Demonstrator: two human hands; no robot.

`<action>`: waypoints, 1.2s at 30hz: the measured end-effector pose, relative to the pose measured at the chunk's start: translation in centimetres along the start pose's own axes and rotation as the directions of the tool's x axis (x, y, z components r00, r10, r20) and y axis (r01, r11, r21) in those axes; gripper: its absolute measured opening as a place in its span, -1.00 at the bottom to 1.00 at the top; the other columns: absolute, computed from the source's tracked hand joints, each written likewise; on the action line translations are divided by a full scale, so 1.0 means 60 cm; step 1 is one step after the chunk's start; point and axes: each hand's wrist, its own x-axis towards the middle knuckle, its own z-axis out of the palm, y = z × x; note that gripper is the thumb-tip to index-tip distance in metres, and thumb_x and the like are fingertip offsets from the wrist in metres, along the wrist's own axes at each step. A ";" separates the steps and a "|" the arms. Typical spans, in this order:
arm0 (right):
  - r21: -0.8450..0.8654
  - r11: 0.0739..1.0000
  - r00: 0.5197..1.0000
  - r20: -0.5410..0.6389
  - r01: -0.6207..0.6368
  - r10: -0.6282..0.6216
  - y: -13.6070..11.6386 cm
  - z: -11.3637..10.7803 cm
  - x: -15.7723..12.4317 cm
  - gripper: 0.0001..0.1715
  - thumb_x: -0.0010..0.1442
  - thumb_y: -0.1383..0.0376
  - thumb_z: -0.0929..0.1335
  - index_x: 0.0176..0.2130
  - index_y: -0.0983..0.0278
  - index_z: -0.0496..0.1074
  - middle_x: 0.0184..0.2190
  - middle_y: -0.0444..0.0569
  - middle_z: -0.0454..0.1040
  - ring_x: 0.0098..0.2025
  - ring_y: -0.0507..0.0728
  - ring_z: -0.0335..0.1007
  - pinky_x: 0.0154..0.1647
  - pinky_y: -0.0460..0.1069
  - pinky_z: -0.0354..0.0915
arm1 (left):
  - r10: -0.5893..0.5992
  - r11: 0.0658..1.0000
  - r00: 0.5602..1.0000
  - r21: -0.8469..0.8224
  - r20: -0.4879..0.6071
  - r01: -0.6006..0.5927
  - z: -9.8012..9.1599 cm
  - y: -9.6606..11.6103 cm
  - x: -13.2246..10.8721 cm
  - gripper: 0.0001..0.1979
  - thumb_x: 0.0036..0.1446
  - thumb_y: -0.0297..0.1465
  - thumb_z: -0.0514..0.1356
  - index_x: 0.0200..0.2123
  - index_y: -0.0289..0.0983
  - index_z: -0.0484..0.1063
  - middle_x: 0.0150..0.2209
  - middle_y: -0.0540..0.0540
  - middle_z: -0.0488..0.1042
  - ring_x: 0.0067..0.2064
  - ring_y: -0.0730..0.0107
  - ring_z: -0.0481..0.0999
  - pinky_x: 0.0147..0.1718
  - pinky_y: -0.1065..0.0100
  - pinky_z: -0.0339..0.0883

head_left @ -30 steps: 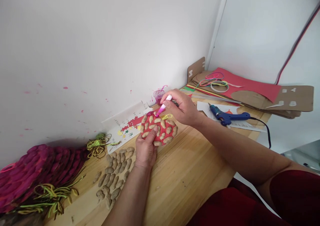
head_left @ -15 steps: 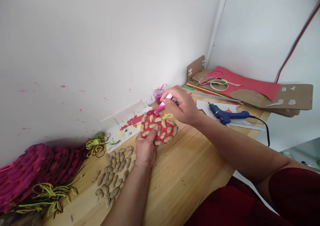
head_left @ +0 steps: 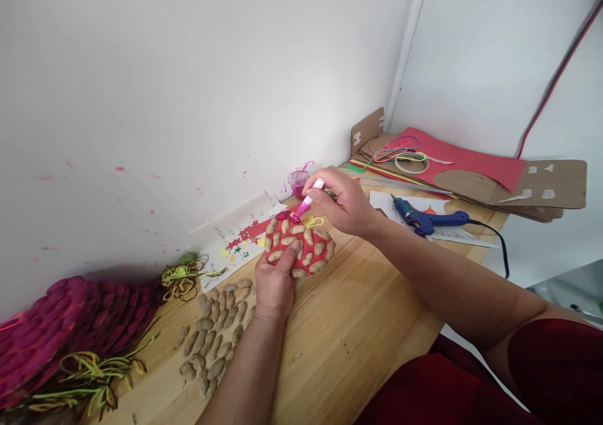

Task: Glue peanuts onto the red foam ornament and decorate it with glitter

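Note:
My left hand (head_left: pixel 277 277) grips the near-left edge of a red disc covered with peanuts (head_left: pixel 308 249), thumb on top. A yellow string loop (head_left: pixel 315 222) sticks out at the disc's far side. My right hand (head_left: pixel 340 202) is closed around a white-handled paintbrush (head_left: pixel 308 198) with pink paint on its lower part. Its tip touches the disc's far edge, where a few peanuts are painted magenta (head_left: pixel 287 216). Behind the brush, a clear cup with pink paint (head_left: pixel 298 182) stands by the wall.
Loose peanuts (head_left: pixel 211 334) lie left of my left forearm. Magenta-painted peanut discs (head_left: pixel 80 324) are stacked at far left, near yellow-green strings (head_left: pixel 97 375). Paper with small stars (head_left: pixel 235 249) lies by the wall. At right are a blue glue gun (head_left: pixel 426 216) and cardboard sheets (head_left: pixel 560 183).
The brush tip has shifted slightly along the disc's far edge, and more magenta shows there. My left hand still holds the disc.

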 end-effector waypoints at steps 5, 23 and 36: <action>0.033 0.999 0.998 -0.055 -0.031 0.033 0.006 0.001 -0.001 -0.81 0.40 0.23 0.28 -0.25 0.22 0.43 -0.33 -0.03 0.54 -0.24 0.14 0.39 -0.16 0.05 0.28 | 0.001 1.000 1.000 0.016 -0.004 -0.001 -0.001 -0.001 0.001 -0.43 -0.23 -0.37 0.56 -0.08 -0.33 0.55 -0.26 -0.17 0.67 -0.19 0.13 0.69 -0.01 0.08 0.53; -0.003 0.999 0.998 -0.036 -0.043 0.043 0.006 0.002 -0.002 -0.78 0.40 0.21 0.28 -0.26 0.23 0.44 -0.33 -0.03 0.54 -0.25 0.14 0.38 -0.14 0.05 0.27 | 0.002 1.000 1.000 -0.006 0.004 -0.002 -0.001 0.000 0.000 -0.40 -0.25 -0.41 0.55 -0.06 -0.30 0.54 -0.27 -0.12 0.67 -0.25 0.20 0.69 -0.07 0.13 0.56; -0.073 0.997 0.999 -0.041 -0.001 -0.002 -0.003 0.003 -0.001 -0.80 0.37 0.23 0.29 -0.29 0.21 0.44 -0.38 -0.02 0.54 -0.24 0.18 0.38 -0.11 0.09 0.25 | 0.000 1.000 1.000 0.013 0.009 0.000 -0.005 -0.006 0.003 -0.47 -0.18 -0.37 0.54 -0.08 -0.32 0.54 -0.25 -0.16 0.68 -0.21 0.17 0.69 -0.05 0.11 0.55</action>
